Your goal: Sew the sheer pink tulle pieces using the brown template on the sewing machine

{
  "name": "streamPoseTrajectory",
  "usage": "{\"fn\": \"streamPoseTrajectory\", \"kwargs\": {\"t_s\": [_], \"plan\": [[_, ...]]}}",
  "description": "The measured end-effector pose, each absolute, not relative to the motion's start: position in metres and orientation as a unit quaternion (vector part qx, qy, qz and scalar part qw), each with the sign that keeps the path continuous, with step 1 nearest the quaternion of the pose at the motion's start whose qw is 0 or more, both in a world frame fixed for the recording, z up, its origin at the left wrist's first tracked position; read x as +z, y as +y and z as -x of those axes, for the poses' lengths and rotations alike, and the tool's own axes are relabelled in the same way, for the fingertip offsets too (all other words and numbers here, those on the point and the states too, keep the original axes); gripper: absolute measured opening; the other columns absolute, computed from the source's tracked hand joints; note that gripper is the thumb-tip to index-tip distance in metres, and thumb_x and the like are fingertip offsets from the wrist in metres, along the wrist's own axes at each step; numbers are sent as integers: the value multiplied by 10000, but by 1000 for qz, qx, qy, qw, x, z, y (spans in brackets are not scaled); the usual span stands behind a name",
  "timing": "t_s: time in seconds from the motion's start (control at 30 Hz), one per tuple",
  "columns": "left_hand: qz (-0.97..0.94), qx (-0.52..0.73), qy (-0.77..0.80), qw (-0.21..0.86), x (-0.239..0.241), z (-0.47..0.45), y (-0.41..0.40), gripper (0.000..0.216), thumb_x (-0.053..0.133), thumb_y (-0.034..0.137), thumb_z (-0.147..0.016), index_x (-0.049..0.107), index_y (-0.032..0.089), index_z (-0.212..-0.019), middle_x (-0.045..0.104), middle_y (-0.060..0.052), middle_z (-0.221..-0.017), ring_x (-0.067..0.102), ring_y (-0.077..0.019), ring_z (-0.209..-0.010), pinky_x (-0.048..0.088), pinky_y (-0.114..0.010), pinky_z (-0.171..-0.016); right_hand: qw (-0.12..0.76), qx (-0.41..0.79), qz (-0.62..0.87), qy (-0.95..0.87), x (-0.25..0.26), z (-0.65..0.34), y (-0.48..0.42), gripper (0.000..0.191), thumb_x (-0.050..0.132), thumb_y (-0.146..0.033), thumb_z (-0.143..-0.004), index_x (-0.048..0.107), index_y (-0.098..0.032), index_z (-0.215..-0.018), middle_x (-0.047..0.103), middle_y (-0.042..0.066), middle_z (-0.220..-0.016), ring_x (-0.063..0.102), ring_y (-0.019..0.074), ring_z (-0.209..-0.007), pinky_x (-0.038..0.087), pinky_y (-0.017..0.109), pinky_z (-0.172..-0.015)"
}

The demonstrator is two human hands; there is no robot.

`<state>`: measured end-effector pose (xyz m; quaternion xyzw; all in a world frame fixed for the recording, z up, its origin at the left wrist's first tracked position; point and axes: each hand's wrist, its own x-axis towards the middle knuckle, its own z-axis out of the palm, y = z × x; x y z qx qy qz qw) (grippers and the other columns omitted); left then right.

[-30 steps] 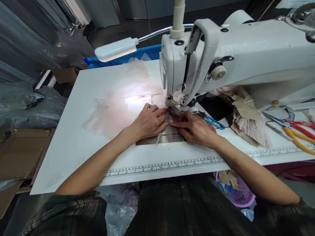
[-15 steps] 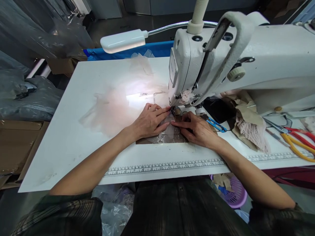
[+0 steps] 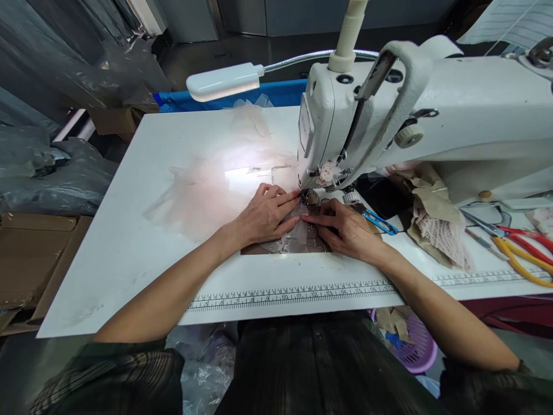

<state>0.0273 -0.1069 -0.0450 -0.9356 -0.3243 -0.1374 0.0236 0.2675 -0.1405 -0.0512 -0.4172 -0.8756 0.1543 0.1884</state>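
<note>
Pale pink sheer fabric [image 3: 196, 193] like tulle spreads over the left of the white table, and a strip of it [image 3: 299, 235] runs under the sewing machine's needle area [image 3: 328, 187]. My left hand [image 3: 270, 214] lies flat on the fabric left of the presser foot, fingers stretched out, index fingertip close to the foot. Just to the right, my right hand [image 3: 341, 229] has hold of the sheer strip, index finger extended toward my left thumb and other fingers curled. The fabric under my palms is hidden. A small fabric flower [image 3: 328, 172] hangs on the machine head.
Blue thread snips [image 3: 380, 221] lie right of my right hand. Farther right are crumpled tan fabric with lace [image 3: 438, 225] and yellow-handled scissors [image 3: 518, 259]. A ruler strip [image 3: 298, 295] follows the table's front edge. A lamp [image 3: 224, 82] hangs over the table; cardboard [image 3: 38, 253] stands left.
The view has shifted slightly, so the table and lamp sit a little lower and to the right. Both hands keep nearly the same place at the presser foot.
</note>
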Motion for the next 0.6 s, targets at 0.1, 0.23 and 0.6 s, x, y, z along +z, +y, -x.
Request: {"fn": "streamPoseTrajectory", "kwargs": {"t_s": [0.1, 0.23, 0.6], "plan": [[936, -135, -323, 28, -45, -27, -106, 405, 455, 376, -974, 594, 133, -1266, 539, -139, -1410, 538, -290, -1064, 387, -472, -883, 191, 149, 419, -875, -51, -267, -141, 376, 490, -202, -943, 671, -276, -1264, 551, 94, -987, 581, 226, -864, 489, 368, -794], [937, -135, -320, 35, -46, -26, -105, 419, 446, 398, -977, 589, 127, -1263, 539, -134, -1411, 540, -292, -1069, 387, -473, -882, 188, 147, 419, -876, -51, -267, -141, 371, 493, -208, -946, 672, -281, -1262, 553, 95, -1006, 579, 222, -863, 493, 372, -807], [938, -128, -317, 49, -45, -27, -105, 403, 456, 393, -978, 590, 138, -1261, 540, -138, -1406, 550, -288, -1060, 382, -465, -889, 184, 140, 423, -876, -52, -267, -141, 391, 511, -198, -932, 658, -302, -1279, 556, 85, -1018, 582, 213, -864, 497, 359, -816]]}}
